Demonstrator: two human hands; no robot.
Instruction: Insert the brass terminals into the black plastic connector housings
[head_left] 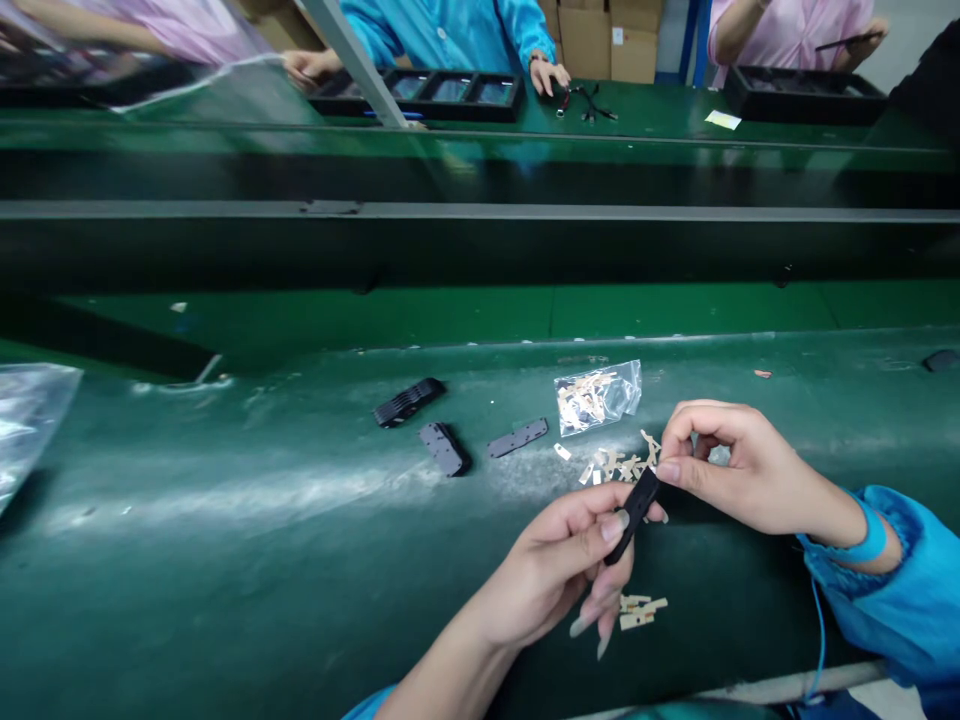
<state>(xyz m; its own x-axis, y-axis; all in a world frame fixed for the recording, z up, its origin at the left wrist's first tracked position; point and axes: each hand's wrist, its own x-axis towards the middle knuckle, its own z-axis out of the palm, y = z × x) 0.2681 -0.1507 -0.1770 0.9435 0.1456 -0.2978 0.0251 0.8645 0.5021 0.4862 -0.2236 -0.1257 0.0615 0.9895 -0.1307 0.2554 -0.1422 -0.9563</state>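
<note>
My left hand grips a narrow black plastic piece, tilted with its upper end towards my right hand. The right thumb and forefinger are pinched together at that upper end; whatever is between them is too small to make out. Just behind the black piece lies a scatter of small cream-coloured tabs, partly covered by my fingers. A clear zip bag of similar tabs rests beyond them. Below my left fingers sits a smaller group of cream strips.
Left of the bag lie a flat dark grey strip, a grey-topped block and a ribbed black stack. A plastic bag is at the left edge. Across a raised ledge, co-workers' hands are near black trays.
</note>
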